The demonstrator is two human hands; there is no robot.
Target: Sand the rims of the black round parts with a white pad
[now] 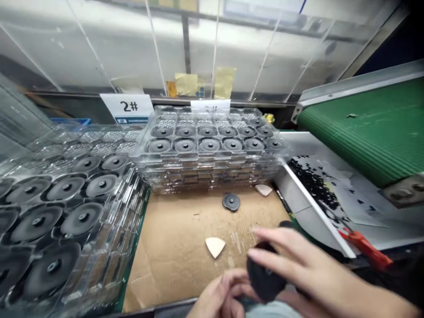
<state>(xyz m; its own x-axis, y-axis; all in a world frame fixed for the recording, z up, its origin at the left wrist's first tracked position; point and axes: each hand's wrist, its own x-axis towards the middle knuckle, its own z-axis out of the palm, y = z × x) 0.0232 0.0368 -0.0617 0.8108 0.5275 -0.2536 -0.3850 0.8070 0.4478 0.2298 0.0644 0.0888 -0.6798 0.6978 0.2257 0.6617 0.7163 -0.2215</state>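
A round black plastic part (265, 276) with a small centre stub is held between my hands at the front edge of the work surface. My left hand (223, 296) is curled, its fingers against the part's left edge. From the right, my right hand (304, 265) grips the same part, thumb and fingers over its face and rim; motion blurs it a little. Ahead of my hands, a pale rounded-triangle piece (215, 246) lies on the cardboard (172, 247). Farther back lie another black round part (231, 202) and a second pale triangular piece (263, 190).
Stacked clear trays (208, 165) of black round parts stand behind the cardboard, more trays (109, 212) at left. A white bin (314, 221) with small black pieces sits right, an orange-handled tool (367, 249) on its edge. Above is a green conveyor belt (374, 128).
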